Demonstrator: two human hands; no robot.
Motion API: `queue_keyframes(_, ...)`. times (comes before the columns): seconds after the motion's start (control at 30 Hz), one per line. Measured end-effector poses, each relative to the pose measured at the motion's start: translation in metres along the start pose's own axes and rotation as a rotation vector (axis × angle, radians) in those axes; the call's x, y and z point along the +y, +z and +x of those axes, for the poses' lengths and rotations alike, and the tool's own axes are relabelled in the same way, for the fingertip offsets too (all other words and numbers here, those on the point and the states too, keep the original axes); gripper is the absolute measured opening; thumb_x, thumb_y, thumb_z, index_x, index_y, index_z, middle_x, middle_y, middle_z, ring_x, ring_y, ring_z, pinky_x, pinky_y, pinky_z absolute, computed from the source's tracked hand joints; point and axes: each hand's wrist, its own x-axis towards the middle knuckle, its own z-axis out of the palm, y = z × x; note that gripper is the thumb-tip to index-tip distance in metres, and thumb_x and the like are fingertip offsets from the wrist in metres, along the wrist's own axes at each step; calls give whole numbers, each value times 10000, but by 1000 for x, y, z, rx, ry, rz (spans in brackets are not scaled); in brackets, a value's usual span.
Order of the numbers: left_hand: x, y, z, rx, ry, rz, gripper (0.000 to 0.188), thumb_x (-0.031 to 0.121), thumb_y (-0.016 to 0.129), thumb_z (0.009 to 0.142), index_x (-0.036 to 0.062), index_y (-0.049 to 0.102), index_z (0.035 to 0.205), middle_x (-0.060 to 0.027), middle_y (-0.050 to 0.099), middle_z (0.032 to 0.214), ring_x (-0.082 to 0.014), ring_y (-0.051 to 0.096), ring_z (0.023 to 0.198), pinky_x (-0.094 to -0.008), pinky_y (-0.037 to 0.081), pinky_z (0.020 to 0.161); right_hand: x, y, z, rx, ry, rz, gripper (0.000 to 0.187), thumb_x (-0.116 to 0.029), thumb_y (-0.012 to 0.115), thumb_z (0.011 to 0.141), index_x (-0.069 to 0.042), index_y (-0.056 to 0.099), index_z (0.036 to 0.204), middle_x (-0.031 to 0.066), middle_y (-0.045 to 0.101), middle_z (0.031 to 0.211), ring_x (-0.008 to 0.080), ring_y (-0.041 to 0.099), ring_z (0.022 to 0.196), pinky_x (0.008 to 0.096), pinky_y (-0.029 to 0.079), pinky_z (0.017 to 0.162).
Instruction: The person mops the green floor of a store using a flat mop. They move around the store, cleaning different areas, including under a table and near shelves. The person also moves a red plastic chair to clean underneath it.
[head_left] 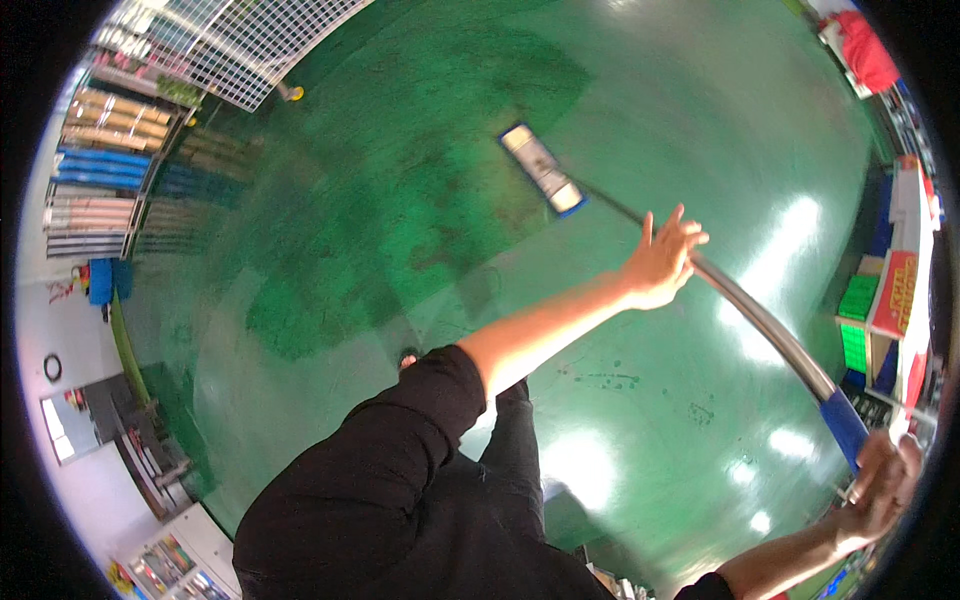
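A flat mop lies across the view, its blue-edged rectangular head [543, 170] resting on the green floor. From the head a metal pole [765, 325] runs toward the lower right and ends in a blue grip [845, 428]. Partway up the pole, my left hand [665, 260] holds it loosely, some fingers stretched out. At the blue grip's upper end, my right hand [882, 485] is closed round the handle, slightly blurred near the picture's rim.
The glossy floor [400, 200] has darker wet-looking patches. A wheeled white grid rack [220, 40] stands at the upper left, beside shelves of stacked long goods [110, 165]. Along the right are boxes and green crates [855, 320]. A cabinet [180, 560] stands at the lower left.
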Motion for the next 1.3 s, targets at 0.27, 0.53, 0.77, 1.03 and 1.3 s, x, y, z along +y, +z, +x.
queue_keyframes(0.27,-100,52,92,-388,-337,204,284,223,542,858,181,447,1122,-55,424,1282,-315,228,1336,-654,151,1028,67,142,2,-141,125,-175,292,102,526,639,-25,677,854,59,601,638,136,552,542,244,421,514)
queue_keyframes(0.53,48,27,15,-137,-31,-108,177,182,632,779,69,513,847,-134,536,827,-331,533,824,-466,407,758,6,-34,-54,82,-197,-564,317,-28,524,799,39,508,1109,154,542,961,121,545,642,246,441,572)
queue_keyframes(0.77,136,-42,-250,112,4,-49,232,204,641,793,29,494,833,-131,528,778,-311,545,751,-423,430,656,-67,-74,-121,-262,-232,-157,563,-247,473,878,117,341,1286,64,442,794,101,394,576,268,400,581)
queue_keyframes(1.03,71,-139,-657,-168,-710,85,243,252,576,780,12,561,817,-204,553,852,-390,536,819,-479,419,699,-113,296,-299,-339,700,575,471,-262,574,811,64,504,1144,41,534,563,80,431,423,210,361,435)
queue_keyframes(1.3,53,-187,-856,-573,-1200,501,221,273,484,890,133,590,1025,-81,488,1135,-288,318,1289,-608,164,1054,-166,466,-401,-574,921,969,200,-95,547,872,14,604,1029,37,540,589,51,390,435,203,262,395)
